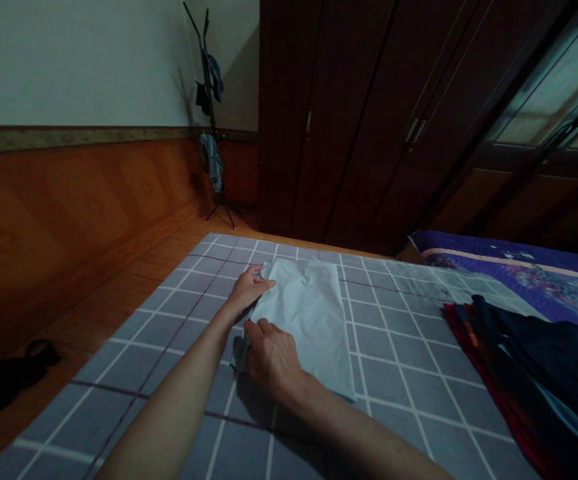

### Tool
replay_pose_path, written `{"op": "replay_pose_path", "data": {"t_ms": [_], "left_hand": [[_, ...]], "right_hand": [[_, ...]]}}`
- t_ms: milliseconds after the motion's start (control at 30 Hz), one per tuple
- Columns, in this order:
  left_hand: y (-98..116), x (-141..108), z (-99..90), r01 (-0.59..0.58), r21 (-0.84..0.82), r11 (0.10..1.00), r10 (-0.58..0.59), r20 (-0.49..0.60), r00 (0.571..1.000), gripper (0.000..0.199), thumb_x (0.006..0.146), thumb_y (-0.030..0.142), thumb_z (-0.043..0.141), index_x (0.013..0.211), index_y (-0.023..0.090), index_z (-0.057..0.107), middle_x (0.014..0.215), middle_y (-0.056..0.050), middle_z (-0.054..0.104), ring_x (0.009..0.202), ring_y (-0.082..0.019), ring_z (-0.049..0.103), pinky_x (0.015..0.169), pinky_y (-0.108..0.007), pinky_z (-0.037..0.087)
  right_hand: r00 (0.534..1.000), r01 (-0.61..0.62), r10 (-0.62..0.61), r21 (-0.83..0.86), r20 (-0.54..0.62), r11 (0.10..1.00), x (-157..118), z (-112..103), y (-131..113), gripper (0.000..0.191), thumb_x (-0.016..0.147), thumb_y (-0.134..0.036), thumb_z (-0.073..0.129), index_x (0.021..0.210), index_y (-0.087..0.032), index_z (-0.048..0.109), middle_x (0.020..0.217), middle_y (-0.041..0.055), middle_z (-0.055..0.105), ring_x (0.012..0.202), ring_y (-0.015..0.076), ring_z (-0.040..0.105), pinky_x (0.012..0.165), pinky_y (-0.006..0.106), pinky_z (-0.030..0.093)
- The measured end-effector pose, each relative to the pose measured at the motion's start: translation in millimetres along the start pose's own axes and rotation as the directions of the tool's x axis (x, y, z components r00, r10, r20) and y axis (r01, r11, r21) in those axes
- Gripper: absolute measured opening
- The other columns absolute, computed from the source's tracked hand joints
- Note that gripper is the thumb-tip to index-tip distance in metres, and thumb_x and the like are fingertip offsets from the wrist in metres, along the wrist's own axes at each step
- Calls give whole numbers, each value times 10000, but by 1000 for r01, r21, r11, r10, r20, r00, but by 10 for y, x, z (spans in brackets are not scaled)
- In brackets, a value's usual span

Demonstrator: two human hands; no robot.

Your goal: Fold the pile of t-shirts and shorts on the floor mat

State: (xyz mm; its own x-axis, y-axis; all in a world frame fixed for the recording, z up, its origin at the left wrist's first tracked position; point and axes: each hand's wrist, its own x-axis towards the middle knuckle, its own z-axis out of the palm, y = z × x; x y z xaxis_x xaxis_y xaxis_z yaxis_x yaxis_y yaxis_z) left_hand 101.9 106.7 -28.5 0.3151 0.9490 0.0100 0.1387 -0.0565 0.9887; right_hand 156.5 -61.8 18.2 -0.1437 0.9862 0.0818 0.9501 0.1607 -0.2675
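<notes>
A pale white folded garment [311,307] lies flat as a rough rectangle on the grey checked bedding [393,373]; its exact kind does not show. At its left edge, toward the far corner, my left hand [249,291] pinches the cloth between thumb and fingers. My right hand [275,353] is closed on the same edge nearer to me, its fingers curled over the fabric. A darker crumpled bit of cloth [239,353] sticks out under the right hand's fingers.
On the right lies a stack of dark and red folded clothes [539,373]. Behind it is a purple patterned cover [519,260]. A dark wardrobe [349,120] and a coat stand [211,113] with items hung on it stand beyond the bed. A black object [13,377] lies on the floor, left.
</notes>
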Motion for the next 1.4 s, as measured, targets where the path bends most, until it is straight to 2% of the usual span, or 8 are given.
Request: {"op": "replay_pose_path", "data": {"t_ms": [167, 400, 600, 833, 1000, 1100, 1233, 1400], "left_hand": [[-21, 65, 13, -63, 82, 995, 67, -40, 997, 418, 585, 82, 658, 994, 155, 619, 637, 47, 565, 549, -109, 535, 522, -198, 383], [-66, 97, -165, -58, 174, 983, 64, -34, 997, 356, 606, 98, 590, 959, 135, 612, 613, 39, 566, 498, -106, 513, 482, -194, 363], [-127, 110, -118, -117, 322, 940, 149, -78, 986, 346, 615, 113, 613, 955, 170, 646, 618, 41, 564, 531, -116, 504, 514, -203, 352], [-115, 112, -144, -141, 459, 877, 182, -48, 982, 316, 640, 90, 577, 936, 169, 654, 596, 35, 570, 535, -138, 540, 536, -218, 390], [2, 34, -100, -189, 596, 781, 278, -61, 959, 407, 737, 140, 546, 1140, 170, 594, 953, -79, 655, 842, -223, 632, 779, -332, 478], [72, -36, -22, -342, 642, 686, 380, 84, 921, 422, 837, 254, 519, 1257, 220, 533, 1289, -76, 547, 1183, -228, 509, 1024, -344, 370], [-12, -66, 58, -490, 655, 575, 376, 320, 870, 403, 857, 363, 527, 1210, 179, 592, 1331, -89, 540, 1267, -232, 445, 1103, -336, 295], [-141, -33, 64, -493, 715, 496, 351, 355, 867, 469, 900, 372, 434, 1279, 116, 537, 1388, -153, 479, 1318, -290, 379, 1120, -456, 242]], "right_hand": [[999, 48, -48, -32, -16, 998, -71, -1, 25, 496, 716, -55, 481, 1194, -181, 505, 975, 71, 617, 812, 202, 589, 611, 280, 402], [989, 123, -127, -56, -75, 991, -192, 220, 16, 585, 716, -54, 517, 1290, -128, 431, 961, 85, 625, 814, 209, 567, 639, 288, 411], [961, 232, -243, -91, -130, 968, -249, 309, -23, 421, 787, -115, 541, 1201, -144, 474, 890, 66, 603, 774, 217, 533, 624, 314, 412], [947, 316, -317, -35, -52, 948, -466, 118, 46, 186, 788, -112, 514, 958, -188, 524, 850, 40, 606, 752, 202, 506, 695, 328, 418], [958, 286, -285, 34, -35, 958, -802, 83, 318, 337, 795, -154, 518, 1132, -146, 523, 1131, 117, 608, 1024, 266, 524, 884, 390, 426], [969, 246, -245, 31, -29, 969, -971, 100, 465, 490, 876, -299, 510, 1324, -118, 428, 1381, 177, 453, 1263, 344, 386, 1022, 490, 347], [978, 206, -207, 85, 8, 975, -1029, 43, 505, 507, 903, -369, 493, 1338, -118, 426, 1409, 169, 427, 1305, 326, 356, 1085, 475, 292], [977, 214, -211, 119, -35, 970, -983, -33, 499, 372, 897, -358, 506, 1200, -143, 523, 1370, 124, 472, 1271, 275, 395, 1107, 397, 265]]}}
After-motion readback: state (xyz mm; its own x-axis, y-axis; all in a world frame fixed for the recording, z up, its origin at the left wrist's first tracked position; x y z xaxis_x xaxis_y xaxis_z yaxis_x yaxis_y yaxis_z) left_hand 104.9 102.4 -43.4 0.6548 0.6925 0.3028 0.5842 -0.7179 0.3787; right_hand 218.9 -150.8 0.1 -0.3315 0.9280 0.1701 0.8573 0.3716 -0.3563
